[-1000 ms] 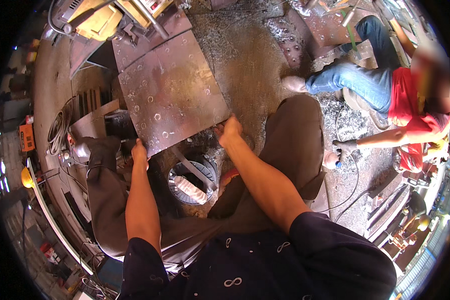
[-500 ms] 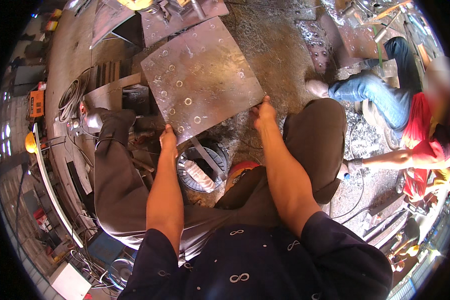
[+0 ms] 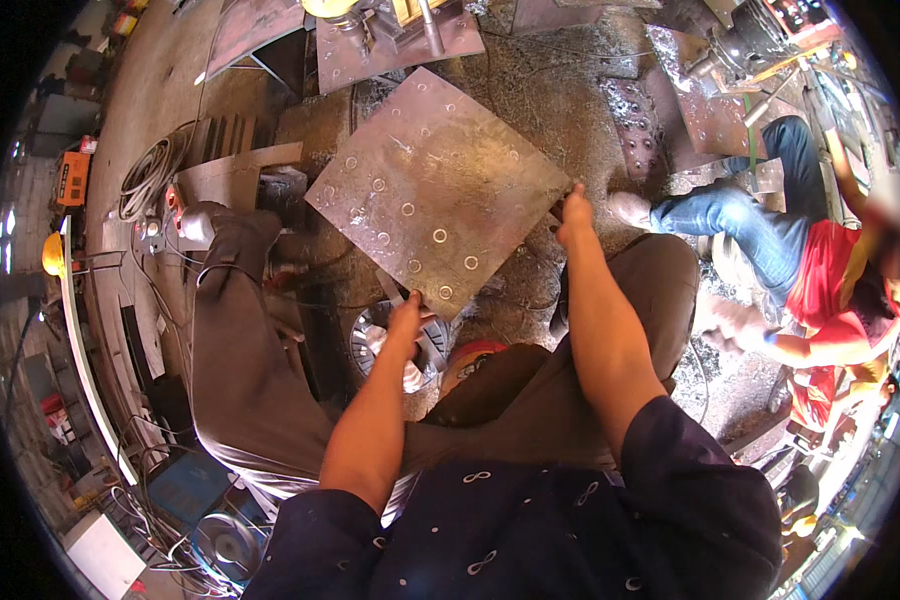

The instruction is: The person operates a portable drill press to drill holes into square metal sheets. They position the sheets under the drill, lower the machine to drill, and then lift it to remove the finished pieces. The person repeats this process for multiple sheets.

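A square metal plate (image 3: 450, 185) with several small ring marks is held out over the floor in front of me, turned so that one corner points towards me. My left hand (image 3: 407, 318) grips it near that near corner, thumb on top and fingers hidden beneath. At the right corner, my right hand (image 3: 572, 215) is closed on the edge, also with the thumb above. Below the plate, between my legs, stands a round slotted container (image 3: 431, 352), partly covered by my left forearm, with a pale wrapped thing in it and a flat metal strip reaching under the plate.
Past the plate lies another metal plate (image 3: 400, 50) carrying a clamp-like tool. At left are a coiled cable (image 3: 155, 180), an orange box (image 3: 73, 178) and a long pale bar (image 3: 90, 360). A co-worker in a red top (image 3: 820, 275) sits at right near a drilled plate (image 3: 638, 130).
The plate has turned clockwise and shifted right, with both hands still on it. My left hand has moved right and nearer; my right hand moved slightly right. The co-worker's near arm shifted.
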Available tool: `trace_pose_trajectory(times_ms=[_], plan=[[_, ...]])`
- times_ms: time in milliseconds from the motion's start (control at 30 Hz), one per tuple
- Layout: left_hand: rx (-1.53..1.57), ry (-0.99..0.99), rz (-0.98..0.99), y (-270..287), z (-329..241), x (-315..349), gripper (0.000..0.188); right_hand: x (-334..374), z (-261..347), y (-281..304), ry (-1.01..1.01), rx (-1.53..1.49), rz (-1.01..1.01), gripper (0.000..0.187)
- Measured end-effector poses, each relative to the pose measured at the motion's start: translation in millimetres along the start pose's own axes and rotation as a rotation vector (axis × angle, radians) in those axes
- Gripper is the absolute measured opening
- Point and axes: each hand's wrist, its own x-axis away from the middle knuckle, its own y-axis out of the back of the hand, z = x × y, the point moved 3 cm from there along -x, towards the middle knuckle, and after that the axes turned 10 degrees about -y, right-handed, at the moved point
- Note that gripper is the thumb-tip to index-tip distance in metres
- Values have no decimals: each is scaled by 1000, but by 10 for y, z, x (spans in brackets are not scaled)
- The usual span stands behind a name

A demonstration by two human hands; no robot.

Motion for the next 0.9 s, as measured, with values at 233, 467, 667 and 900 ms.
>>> trace_pose_trajectory(times_ms=[233,467,667,900], plan=[[-784,-822,-708,1300,-1836,-570,61,161,-472,-54,111,191,-30,80],[-1090,-547,-275,1546,-2696,-1397,83,598,-381,-357,41,-55,91,81],[-1061,-431,-326,1470,-2533,-1450,88,711,-227,-309,119,396,-263,88],[-966,-344,-366,1655,-2172,-1118,94,888,63,-526,199,581,-341,93]])
